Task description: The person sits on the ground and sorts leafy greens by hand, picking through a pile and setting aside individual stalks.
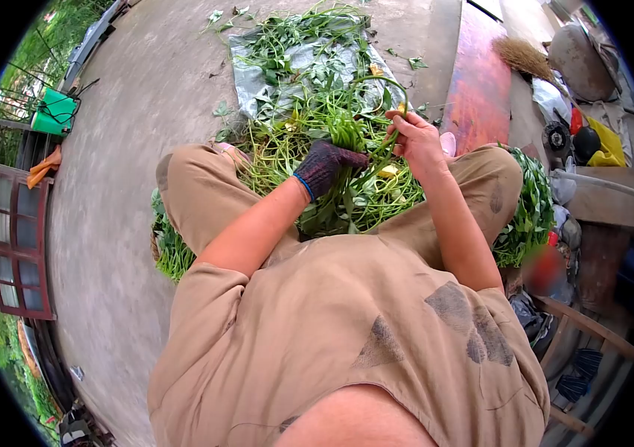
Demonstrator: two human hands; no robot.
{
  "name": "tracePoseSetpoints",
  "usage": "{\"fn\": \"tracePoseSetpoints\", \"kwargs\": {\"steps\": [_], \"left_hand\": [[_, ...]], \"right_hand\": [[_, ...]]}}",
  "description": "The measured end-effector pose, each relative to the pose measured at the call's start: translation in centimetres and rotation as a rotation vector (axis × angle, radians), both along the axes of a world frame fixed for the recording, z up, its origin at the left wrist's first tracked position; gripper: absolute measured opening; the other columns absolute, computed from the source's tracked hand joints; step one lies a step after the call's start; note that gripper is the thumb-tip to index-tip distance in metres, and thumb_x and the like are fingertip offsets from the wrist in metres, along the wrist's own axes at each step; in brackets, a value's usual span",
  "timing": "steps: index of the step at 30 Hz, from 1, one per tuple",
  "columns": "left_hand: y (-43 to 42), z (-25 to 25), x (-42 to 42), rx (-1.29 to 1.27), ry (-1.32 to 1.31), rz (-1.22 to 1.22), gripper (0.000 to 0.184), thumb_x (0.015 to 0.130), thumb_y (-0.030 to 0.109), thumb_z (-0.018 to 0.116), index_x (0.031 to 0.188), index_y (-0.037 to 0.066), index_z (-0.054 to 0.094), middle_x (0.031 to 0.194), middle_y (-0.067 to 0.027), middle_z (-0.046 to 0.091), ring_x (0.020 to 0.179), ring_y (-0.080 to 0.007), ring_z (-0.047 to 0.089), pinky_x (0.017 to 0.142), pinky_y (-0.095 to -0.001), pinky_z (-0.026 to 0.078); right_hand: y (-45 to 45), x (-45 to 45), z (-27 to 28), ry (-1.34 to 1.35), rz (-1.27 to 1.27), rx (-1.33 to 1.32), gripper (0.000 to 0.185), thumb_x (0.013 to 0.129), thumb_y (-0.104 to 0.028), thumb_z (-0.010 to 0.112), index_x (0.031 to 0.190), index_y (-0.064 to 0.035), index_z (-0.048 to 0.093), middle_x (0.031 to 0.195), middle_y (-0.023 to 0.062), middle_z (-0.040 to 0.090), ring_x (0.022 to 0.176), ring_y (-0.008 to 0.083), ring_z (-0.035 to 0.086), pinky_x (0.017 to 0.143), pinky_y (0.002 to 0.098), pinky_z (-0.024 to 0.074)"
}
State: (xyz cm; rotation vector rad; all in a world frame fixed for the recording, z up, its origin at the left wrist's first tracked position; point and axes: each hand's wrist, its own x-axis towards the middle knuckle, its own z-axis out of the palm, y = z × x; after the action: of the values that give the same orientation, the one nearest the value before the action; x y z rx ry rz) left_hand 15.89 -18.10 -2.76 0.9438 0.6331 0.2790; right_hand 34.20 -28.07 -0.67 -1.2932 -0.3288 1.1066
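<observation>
My left hand [323, 170], in a dark knitted glove with a blue cuff, is closed around a bunch of green leafy stems [346, 134]. The cut ends point up and away, and the leaves hang below the fist. My bare right hand [415, 140] pinches a single long green stem [399, 83] between thumb and fingers, just right of the bunch. The stem arches over toward the pile. Loose stems and leaves [265, 153] lie heaped between my knees, with more spread over a grey plastic sheet [248, 78] beyond.
Bundles of leafy greens lie by my left [174, 249] and right [529, 208] sides. A reddish board [477, 74], a straw broom [521, 56] and a yellow bag [607, 141] are at the right. Leftward are a green container [54, 112] and a red-framed window panel [19, 238].
</observation>
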Motion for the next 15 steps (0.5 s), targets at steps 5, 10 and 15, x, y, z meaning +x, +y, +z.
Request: {"fn": "tracePoseSetpoints", "kwargs": {"steps": [5,10,15], "left_hand": [[0.7,-0.2,0.0,-0.136,-0.023,0.005,0.011,0.076,0.002,0.07,0.086,-0.003,0.067,0.076,-0.0124,0.068,0.065,-0.0228,0.065,0.063,-0.0344,0.054],[8.8,-4.4,-1.8,-0.286,0.103,0.329,0.015,0.085,0.016,0.064,0.078,0.003,0.06,0.058,-0.0139,0.058,0.052,-0.0334,0.06,0.055,-0.0448,0.051],[16.3,-3.4,-6.0,-0.342,-0.055,0.773,0.015,0.081,0.01,0.069,0.079,-0.001,0.059,0.062,-0.0119,0.058,0.044,-0.0304,0.055,0.045,-0.0494,0.053]], "right_hand": [[-0.5,0.0,0.2,-0.068,0.025,-0.094,0.018,0.091,-0.013,0.06,0.107,-0.0065,0.065,0.076,-0.0016,0.06,0.057,0.0074,0.055,0.046,0.0211,0.0415],[-1.5,3.6,-0.2,-0.296,-0.2,-0.151,0.013,0.089,-0.014,0.063,0.097,-0.0039,0.066,0.059,0.0001,0.055,0.037,0.0091,0.046,0.032,0.0214,0.0282],[-3.1,7.7,-1.1,-0.279,-0.515,-0.177,0.009,0.085,-0.009,0.066,0.091,-0.0016,0.065,0.062,0.0023,0.057,0.036,0.0114,0.044,0.032,0.0247,0.0322]]}}
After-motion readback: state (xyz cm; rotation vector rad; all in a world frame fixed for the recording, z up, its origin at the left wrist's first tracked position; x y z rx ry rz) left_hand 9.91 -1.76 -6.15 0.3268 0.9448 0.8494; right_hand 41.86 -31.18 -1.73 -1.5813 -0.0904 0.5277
